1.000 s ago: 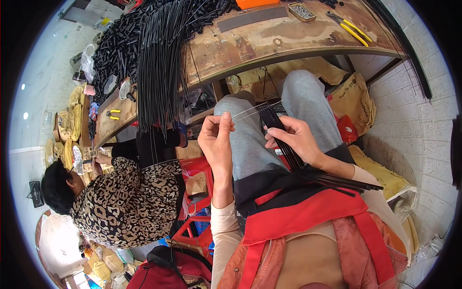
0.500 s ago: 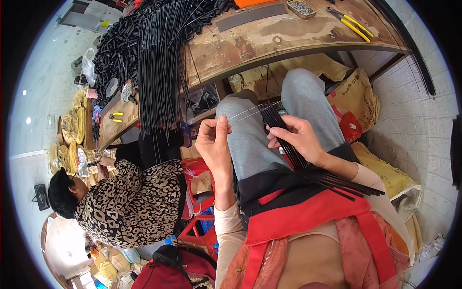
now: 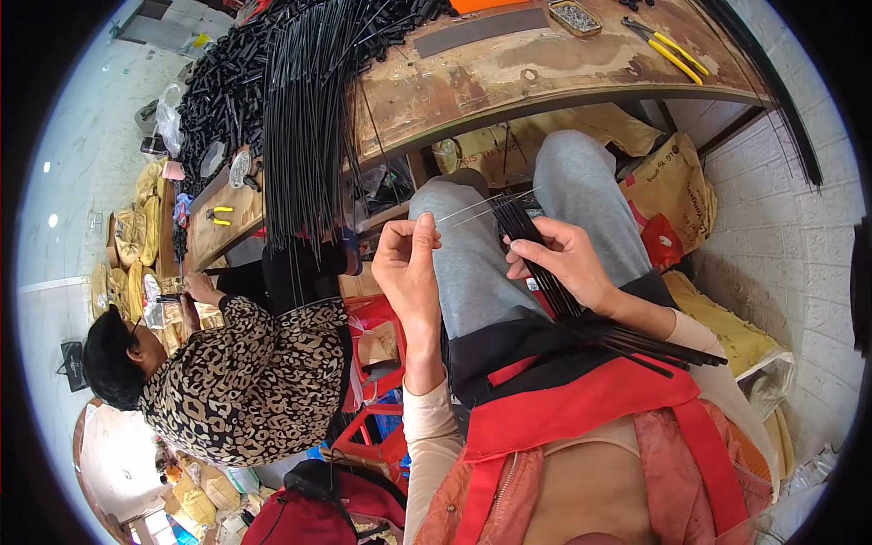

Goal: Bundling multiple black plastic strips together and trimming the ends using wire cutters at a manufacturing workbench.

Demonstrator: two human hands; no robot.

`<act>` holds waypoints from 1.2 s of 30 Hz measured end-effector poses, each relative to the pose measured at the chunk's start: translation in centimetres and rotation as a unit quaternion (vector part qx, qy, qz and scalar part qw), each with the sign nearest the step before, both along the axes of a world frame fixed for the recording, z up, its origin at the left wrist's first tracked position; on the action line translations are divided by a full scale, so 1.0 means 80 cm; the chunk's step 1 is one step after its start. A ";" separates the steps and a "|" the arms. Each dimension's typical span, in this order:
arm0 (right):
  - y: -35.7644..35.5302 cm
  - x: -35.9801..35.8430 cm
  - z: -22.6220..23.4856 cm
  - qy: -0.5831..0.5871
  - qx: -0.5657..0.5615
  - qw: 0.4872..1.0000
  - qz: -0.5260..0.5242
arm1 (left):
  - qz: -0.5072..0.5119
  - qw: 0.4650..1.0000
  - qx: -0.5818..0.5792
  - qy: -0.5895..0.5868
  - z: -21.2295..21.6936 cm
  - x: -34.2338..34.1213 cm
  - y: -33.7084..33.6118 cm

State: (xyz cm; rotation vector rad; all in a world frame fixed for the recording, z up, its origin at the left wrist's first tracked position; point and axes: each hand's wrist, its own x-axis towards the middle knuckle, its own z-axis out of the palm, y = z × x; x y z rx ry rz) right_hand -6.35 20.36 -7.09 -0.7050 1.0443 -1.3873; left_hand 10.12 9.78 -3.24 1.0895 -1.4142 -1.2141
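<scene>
At the left of the frame, a co-worker in a leopard-print top [image 3: 245, 381] is sitting with the head turned away; this person's hands [image 3: 195, 295] are working at the edge of a side bench, and what they are holding is too small to make out. At the upper left, a heap of short black tubes [image 3: 222, 82] is lying on the bench, and a hanging sheaf of long black rods [image 3: 304, 136] is draping over the worn wooden workbench edge [image 3: 509, 86], hiding the area behind it.

At centre, the left hand [image 3: 409, 272] is pinching closed on the near end of a thin pale wire [image 3: 477, 207]; the wire is running up and right across the grey-trousered knees [image 3: 472, 263]. Its far end is meeting the bundle of thin black rods [image 3: 545, 272], and the join is hard to make out.

Right of centre, the right hand [image 3: 568, 263] is closing around that bundle, which is lying across the lap and extending to the lower right. The fingers are covering the bundle's middle.

At the upper right, yellow-handled pliers [image 3: 668, 50] and a small metal tray [image 3: 574, 16] are resting on the workbench, the tray cut off by the frame rim. A white brick wall [image 3: 781, 227] is filling the right side.
</scene>
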 end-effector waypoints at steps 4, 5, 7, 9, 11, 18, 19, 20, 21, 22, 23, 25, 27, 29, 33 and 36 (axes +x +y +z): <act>-0.004 0.001 0.010 -0.002 0.015 1.000 0.004 | -0.005 1.000 -0.001 0.005 0.002 -0.002 -0.001; -0.005 0.001 0.010 -0.002 0.016 1.000 0.004 | -0.005 1.000 -0.001 0.005 0.002 -0.002 -0.001; -0.007 0.001 0.009 -0.003 0.014 1.000 0.000 | 0.005 1.000 -0.003 0.006 0.003 -0.003 -0.001; -0.009 0.000 0.009 -0.001 0.015 1.000 0.001 | 0.004 1.000 0.001 0.010 0.000 -0.004 -0.003; -0.011 -0.001 0.008 0.002 0.017 1.000 0.003 | 0.004 1.000 0.004 0.014 -0.001 -0.005 -0.003; -0.016 -0.001 0.015 -0.005 0.020 1.000 0.003 | 0.003 1.000 0.008 0.013 0.005 -0.007 -0.009; -0.016 -0.001 0.015 -0.003 0.022 1.000 0.003 | 0.000 1.000 0.009 0.013 0.005 -0.008 -0.010; -0.016 -0.001 0.015 -0.003 0.022 1.000 0.003 | 0.001 1.000 0.009 0.013 0.005 -0.008 -0.010; -0.016 -0.002 0.014 -0.004 0.020 1.000 0.003 | 0.001 1.000 0.009 0.012 0.006 -0.009 -0.011; -0.016 -0.003 0.013 -0.004 0.019 1.000 0.003 | 0.002 1.000 0.009 0.011 0.007 -0.009 -0.011; -0.016 -0.003 0.013 -0.004 0.019 1.000 0.002 | 0.001 1.000 0.009 0.011 0.007 -0.010 -0.011; -0.016 -0.003 0.011 -0.008 0.012 1.000 0.000 | -0.004 1.000 0.012 0.026 0.006 -0.011 -0.012; -0.017 -0.004 0.010 -0.005 0.013 1.000 0.000 | -0.005 1.000 0.013 0.024 0.004 -0.011 -0.013; -0.018 -0.005 0.009 -0.003 0.013 1.000 0.000 | -0.006 1.000 0.013 0.022 0.002 -0.012 -0.014; -0.020 -0.002 0.006 -0.005 0.017 1.000 0.004 | -0.009 0.999 0.042 0.031 -0.006 -0.008 -0.017; -0.021 -0.001 0.001 -0.006 0.014 1.000 0.004 | -0.013 0.998 0.048 0.038 -0.012 -0.007 -0.019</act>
